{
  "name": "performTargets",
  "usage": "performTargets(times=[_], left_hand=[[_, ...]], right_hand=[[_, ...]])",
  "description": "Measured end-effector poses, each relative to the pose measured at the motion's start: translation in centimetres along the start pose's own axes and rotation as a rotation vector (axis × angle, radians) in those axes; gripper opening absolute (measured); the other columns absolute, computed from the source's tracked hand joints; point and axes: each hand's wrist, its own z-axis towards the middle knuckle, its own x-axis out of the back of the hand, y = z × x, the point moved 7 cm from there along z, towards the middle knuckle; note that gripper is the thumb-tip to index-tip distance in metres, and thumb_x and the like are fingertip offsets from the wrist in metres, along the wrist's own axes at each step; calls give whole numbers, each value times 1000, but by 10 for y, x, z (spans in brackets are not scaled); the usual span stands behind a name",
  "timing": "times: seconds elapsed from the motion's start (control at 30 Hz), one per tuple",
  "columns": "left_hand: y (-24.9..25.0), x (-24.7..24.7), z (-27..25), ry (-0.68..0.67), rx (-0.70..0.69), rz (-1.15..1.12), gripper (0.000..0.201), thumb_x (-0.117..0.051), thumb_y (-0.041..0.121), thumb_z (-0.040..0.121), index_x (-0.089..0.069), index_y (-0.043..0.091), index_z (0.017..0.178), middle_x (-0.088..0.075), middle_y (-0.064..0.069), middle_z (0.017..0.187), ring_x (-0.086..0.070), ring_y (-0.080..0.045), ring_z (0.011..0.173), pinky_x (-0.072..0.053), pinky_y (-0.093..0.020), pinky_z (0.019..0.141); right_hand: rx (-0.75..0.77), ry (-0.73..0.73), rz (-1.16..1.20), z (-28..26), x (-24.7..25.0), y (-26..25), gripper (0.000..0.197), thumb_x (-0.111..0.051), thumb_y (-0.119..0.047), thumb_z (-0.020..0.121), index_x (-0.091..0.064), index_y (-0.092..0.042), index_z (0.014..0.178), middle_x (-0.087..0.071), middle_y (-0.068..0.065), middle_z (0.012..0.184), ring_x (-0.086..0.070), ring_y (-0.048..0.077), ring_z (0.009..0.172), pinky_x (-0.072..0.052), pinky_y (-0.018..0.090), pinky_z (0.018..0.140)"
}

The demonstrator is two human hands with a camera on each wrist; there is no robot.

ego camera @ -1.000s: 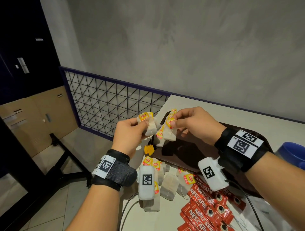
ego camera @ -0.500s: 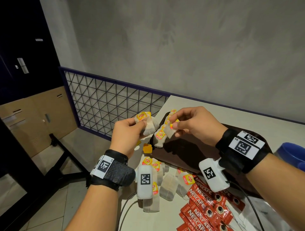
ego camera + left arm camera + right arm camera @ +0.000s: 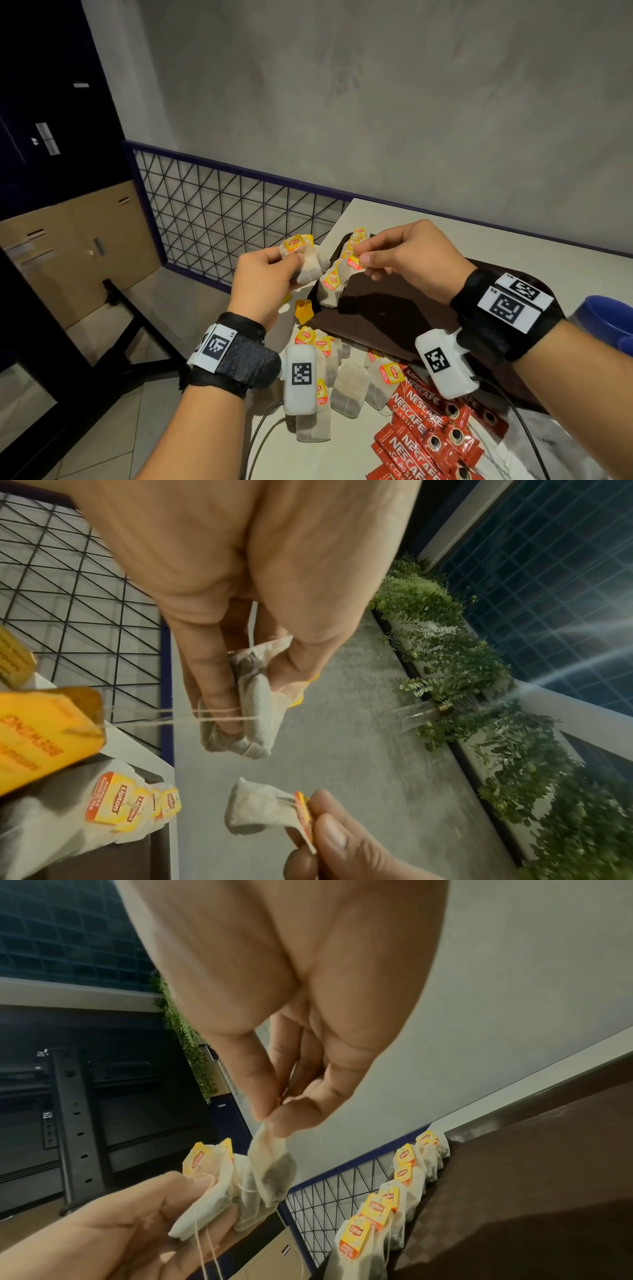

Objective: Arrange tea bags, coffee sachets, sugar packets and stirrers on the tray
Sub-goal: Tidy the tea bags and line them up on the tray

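Note:
My left hand (image 3: 291,263) grips a small bunch of Lipton tea bags (image 3: 308,265) above the table's left edge. Strings run from the bunch (image 3: 253,696), and a yellow tag (image 3: 304,311) dangles below it. Close to the right, my right hand (image 3: 361,257) pinches one tea bag (image 3: 274,1167) by its top between thumb and forefinger, and the bag hangs beside the bunch. Below lies the dark brown tray (image 3: 394,308). A row of tea bags (image 3: 377,1213) stands along the tray's left edge.
Loose tea bags (image 3: 349,387) and red Nescafe sachets (image 3: 428,431) lie on the white table in front of the tray. A blue cup (image 3: 606,318) stands at the right. A purple-framed wire railing (image 3: 222,219) borders the table's left side, with floor below.
Hardly anything differs: both hands keep their tea bags at nearly the same spot above the tray's left edge, and the dangling yellow tag has swung slightly.

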Motion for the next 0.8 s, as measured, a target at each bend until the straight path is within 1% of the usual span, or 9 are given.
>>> performTargets(times=[0.07,0.13,0.2,0.33,0.5,0.6,0.67,0.7,0.8], left_hand=[[0,1,0,3,-1,8,26,-62,1,97,-79,17,87,-80,-8,89,-77,-28,93,-62,-45,88],[-1,1,0,5,-3,13,25,-62,2,97,-80,16,88,-80,-10,91,-77,-30,94,-62,-47,89],[-1,1,1,8,-2,12,26,-62,1,96,-80,16,86,-80,-12,91,-76,-32,95,-62,-49,90],[-1,0,1,6,5,16,25,-62,1,96,-80,15,87,-80,-10,90,-77,-30,93,-62,-47,89],[-1,2,1,9,-4,13,22,-61,2,97,-79,14,92,-80,-8,89,-77,-25,91,-62,-42,85],[2,5,1,25,-19,23,22,-61,2,97,-79,12,93,-80,-12,89,-77,-29,91,-63,-41,83],[4,12,3,54,-31,25,24,-62,3,96,-81,16,87,-79,-15,90,-76,-32,93,-63,-48,85],[5,17,5,77,-44,30,27,-63,5,95,-81,20,84,-79,-13,90,-76,-29,93,-63,-49,86],[15,38,9,186,-105,-3,22,-65,6,94,-81,21,87,-80,-3,89,-76,-25,98,-63,-43,85]], right_hand=[[-14,-18,80,-3,-2,-1,18,-72,9,89,-77,0,103,-75,23,87,-71,23,68,-62,25,63],[-16,-35,133,-5,-4,-1,26,-68,13,90,-77,-5,106,-73,30,94,-71,32,75,-64,30,66],[-24,-36,118,-5,-4,-1,27,-67,12,91,-77,-8,107,-73,30,97,-72,31,75,-64,30,66],[-48,-30,83,-5,-2,0,18,-70,8,92,-75,-2,105,-74,28,88,-71,29,71,-63,28,65],[-41,11,-4,-1,2,1,16,-73,4,90,-77,-4,103,-77,13,80,-74,23,67,-64,28,66],[-1,23,-239,4,2,-3,14,-76,-4,91,-80,-14,99,-77,3,82,-72,14,67,-61,24,66],[58,5,-457,6,-3,-9,13,-76,-12,92,-81,-23,98,-75,-7,90,-68,7,78,-54,20,70],[84,-10,-533,7,-7,-12,14,-75,-14,93,-81,-25,99,-74,-9,96,-66,6,87,-52,19,75],[121,-81,-584,9,-20,-19,16,-75,-15,92,-81,-29,97,-73,-8,101,-65,8,96,-52,22,83]])
